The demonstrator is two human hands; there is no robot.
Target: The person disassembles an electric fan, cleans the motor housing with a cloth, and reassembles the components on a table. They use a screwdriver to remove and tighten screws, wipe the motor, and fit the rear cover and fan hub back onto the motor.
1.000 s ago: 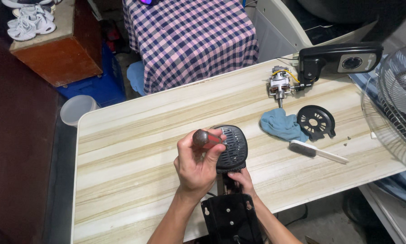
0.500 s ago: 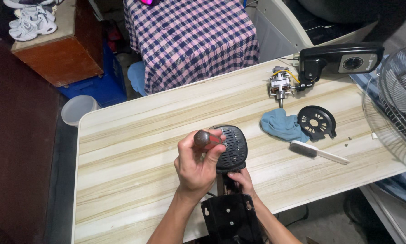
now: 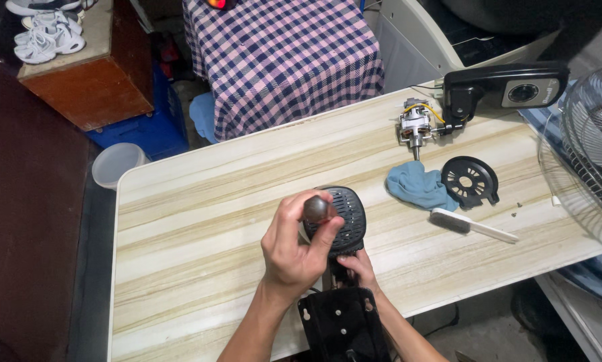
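Observation:
My left hand (image 3: 291, 251) is closed around the dark reddish-brown handle of a screwdriver (image 3: 317, 209) held upright. Its shaft is hidden behind my fingers. The handle sits against a black vented fan motor housing (image 3: 349, 216) at the near middle of the pale wooden table (image 3: 214, 221). Below the housing, my right hand (image 3: 360, 266) grips the black neck that joins it to a black base plate (image 3: 344, 328) hanging over the table's near edge.
On the right of the table lie a bare fan motor (image 3: 415, 126), a blue cloth (image 3: 418, 186), a round black cover plate (image 3: 472, 181), a small brush (image 3: 472, 224) and a black fan control head (image 3: 508, 87). A wire fan grille (image 3: 592, 154) overhangs the right edge. A white bucket (image 3: 116, 163) stands on the floor.

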